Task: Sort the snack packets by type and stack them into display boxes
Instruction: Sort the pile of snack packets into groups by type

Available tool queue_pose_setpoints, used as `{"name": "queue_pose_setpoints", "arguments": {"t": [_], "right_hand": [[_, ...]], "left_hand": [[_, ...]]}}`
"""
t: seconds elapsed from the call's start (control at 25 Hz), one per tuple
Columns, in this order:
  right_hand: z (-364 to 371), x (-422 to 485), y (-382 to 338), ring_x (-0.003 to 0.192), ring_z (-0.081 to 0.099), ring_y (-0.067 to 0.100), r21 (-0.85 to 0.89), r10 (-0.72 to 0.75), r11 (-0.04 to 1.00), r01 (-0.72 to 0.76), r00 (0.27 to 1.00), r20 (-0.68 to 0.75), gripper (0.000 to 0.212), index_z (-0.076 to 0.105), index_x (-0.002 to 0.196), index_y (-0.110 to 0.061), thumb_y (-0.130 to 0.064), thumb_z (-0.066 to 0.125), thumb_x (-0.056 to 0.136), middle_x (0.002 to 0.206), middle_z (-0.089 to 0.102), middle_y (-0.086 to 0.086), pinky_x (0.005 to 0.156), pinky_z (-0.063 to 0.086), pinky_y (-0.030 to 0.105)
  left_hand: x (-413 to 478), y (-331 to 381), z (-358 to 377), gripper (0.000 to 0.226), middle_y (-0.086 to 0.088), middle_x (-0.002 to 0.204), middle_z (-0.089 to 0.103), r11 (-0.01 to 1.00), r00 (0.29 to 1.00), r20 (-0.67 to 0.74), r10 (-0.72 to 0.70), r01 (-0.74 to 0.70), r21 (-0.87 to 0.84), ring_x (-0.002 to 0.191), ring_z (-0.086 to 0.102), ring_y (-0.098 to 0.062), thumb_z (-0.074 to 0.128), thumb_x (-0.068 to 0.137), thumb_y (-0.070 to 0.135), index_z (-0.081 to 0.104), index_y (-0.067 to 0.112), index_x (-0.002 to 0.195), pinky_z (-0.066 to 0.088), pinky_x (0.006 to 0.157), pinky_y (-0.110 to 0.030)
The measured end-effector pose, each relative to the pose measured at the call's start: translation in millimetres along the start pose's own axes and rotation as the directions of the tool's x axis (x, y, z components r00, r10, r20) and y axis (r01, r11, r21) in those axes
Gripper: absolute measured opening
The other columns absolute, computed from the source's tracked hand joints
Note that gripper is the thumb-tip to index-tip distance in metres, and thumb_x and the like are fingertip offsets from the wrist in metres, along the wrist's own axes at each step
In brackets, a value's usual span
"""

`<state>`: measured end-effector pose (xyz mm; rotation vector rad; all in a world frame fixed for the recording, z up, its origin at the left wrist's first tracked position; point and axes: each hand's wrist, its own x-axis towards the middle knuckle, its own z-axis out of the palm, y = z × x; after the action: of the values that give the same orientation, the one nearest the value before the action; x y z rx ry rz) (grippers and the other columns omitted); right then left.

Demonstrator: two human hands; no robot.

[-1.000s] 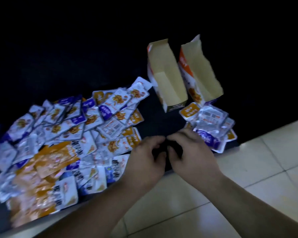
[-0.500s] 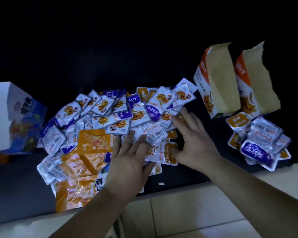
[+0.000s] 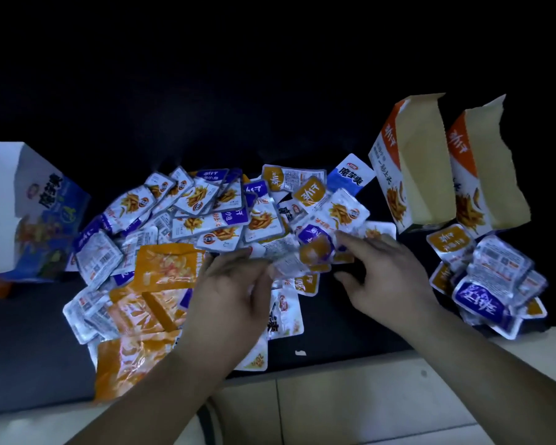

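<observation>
A big heap of small snack packets in purple, orange and silver lies on a dark tabletop, with larger orange packets at its near left. My left hand sits at the heap's near edge, fingertips pinched on a blurred silver packet. Just to the right, my right hand hovers with fingers spread and touches an orange-and-purple packet. Two open orange-and-white display boxes stand at the right, and their insides look bare.
A smaller pile of packets lies below the two boxes at the right. A white-and-blue box stands at the far left. The table's near edge meets a pale tiled floor. The background is dark.
The view has swung left from the boxes to the heap. Both hands left the small right pile, lay flat on the heap, and the left now pinches a packet.
</observation>
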<state>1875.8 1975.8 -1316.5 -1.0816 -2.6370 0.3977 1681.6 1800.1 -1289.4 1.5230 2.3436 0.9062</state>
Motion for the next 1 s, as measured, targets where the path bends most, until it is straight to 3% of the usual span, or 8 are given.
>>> {"name": "queue_pose_setpoints", "arguments": {"t": [0.08,0.16,0.28,0.36,0.52,0.68,0.84,1.0], "right_hand": [[-9.0,0.2,4.7,0.12,0.052,0.03,0.078,0.039,0.996,-0.039,0.999,-0.001,0.076,0.057,0.143,-0.028,-0.032,0.085,0.073,0.125,0.062,0.002,0.093,0.054,0.045],[-16.0,12.4,3.0,0.145,0.025,0.028,0.125,0.117,0.982,-0.14,0.977,0.177,0.093,0.039,0.153,-0.042,-0.045,0.086,0.074,0.159,0.031,0.002,0.115,0.036,0.05],[-12.9,36.4,-2.1,0.156,-0.01,0.031,-0.002,0.206,0.973,-0.232,0.86,0.467,0.108,0.01,0.154,-0.06,-0.062,0.082,0.073,0.171,-0.011,-0.008,0.126,0.003,0.054],[-8.3,37.5,-2.1,0.156,0.007,0.034,-0.016,0.229,0.969,-0.248,0.868,0.441,0.1,0.021,0.153,-0.058,-0.059,0.082,0.075,0.171,0.01,-0.007,0.123,0.02,0.054],[-5.1,18.9,2.7,0.122,0.057,0.033,-0.018,0.076,0.997,-0.074,0.981,0.18,0.065,0.056,0.142,-0.043,-0.02,0.075,0.084,0.142,0.059,-0.002,0.083,0.056,0.041],[-21.9,3.9,8.1,0.077,0.07,0.035,-0.124,-0.088,0.988,0.087,0.996,0.002,0.057,0.063,0.135,-0.03,-0.009,0.073,0.083,0.103,0.075,0.006,0.051,0.052,0.036],[-54.6,-11.5,18.3,0.047,0.063,0.029,-0.246,-0.085,0.967,0.062,0.993,-0.083,0.041,0.068,0.117,-0.017,-0.016,0.084,0.079,0.064,0.068,0.003,0.039,0.035,0.026],[-90.5,-27.8,38.2,0.065,0.067,0.034,-0.161,0.177,0.971,-0.175,0.984,-0.003,0.042,0.055,0.127,-0.015,-0.03,0.071,0.091,0.072,0.068,0.007,0.051,0.041,0.032]], "left_hand": [[2.8,6.2,-12.9,0.025,0.005,0.079,0.067,0.993,0.993,-0.099,-0.06,0.049,-0.11,0.073,0.062,-0.004,0.052,0.105,0.028,0.072,0.017,0.095,0.051,0.061,-0.029],[6.6,20.8,-25.4,0.019,0.011,0.062,0.06,0.962,0.981,-0.113,-0.155,0.124,-0.242,0.047,0.051,-0.002,0.054,0.107,0.025,0.067,0.02,0.094,0.034,0.045,-0.013],[11.2,30.5,-32.2,0.017,0.004,0.057,0.062,0.774,0.937,-0.001,-0.348,0.287,-0.565,0.039,0.048,-0.015,0.054,0.104,0.026,0.06,0.02,0.09,0.034,0.038,-0.026],[14.5,25.7,-33.2,0.019,-0.015,0.07,0.063,0.689,0.897,0.003,-0.442,0.341,-0.64,0.049,0.051,-0.034,0.06,0.102,0.029,0.059,0.015,0.09,0.044,0.042,-0.039],[14.9,16.0,-29.3,0.022,-0.008,0.068,0.052,0.577,0.82,0.003,-0.573,0.406,-0.708,0.058,0.043,-0.021,0.064,0.1,0.028,0.056,0.01,0.09,0.043,0.051,-0.032],[12.0,19.3,-22.8,0.022,-0.025,0.083,0.054,0.463,0.79,0.061,-0.61,0.418,-0.781,0.073,0.053,-0.032,0.068,0.097,0.028,0.056,0.014,0.085,0.049,0.066,-0.049],[17.4,39.9,-10.1,0.019,-0.031,0.107,0.064,0.409,0.766,0.078,-0.638,0.423,-0.808,0.092,0.066,-0.053,0.071,0.096,0.03,0.06,0.014,0.095,0.057,0.075,-0.066],[27.5,69.7,-0.4,0.033,-0.03,0.108,0.062,0.466,0.805,0.05,-0.591,0.391,-0.793,0.094,0.066,-0.05,0.067,0.097,0.033,0.053,0.004,0.102,0.059,0.069,-0.054]]}}
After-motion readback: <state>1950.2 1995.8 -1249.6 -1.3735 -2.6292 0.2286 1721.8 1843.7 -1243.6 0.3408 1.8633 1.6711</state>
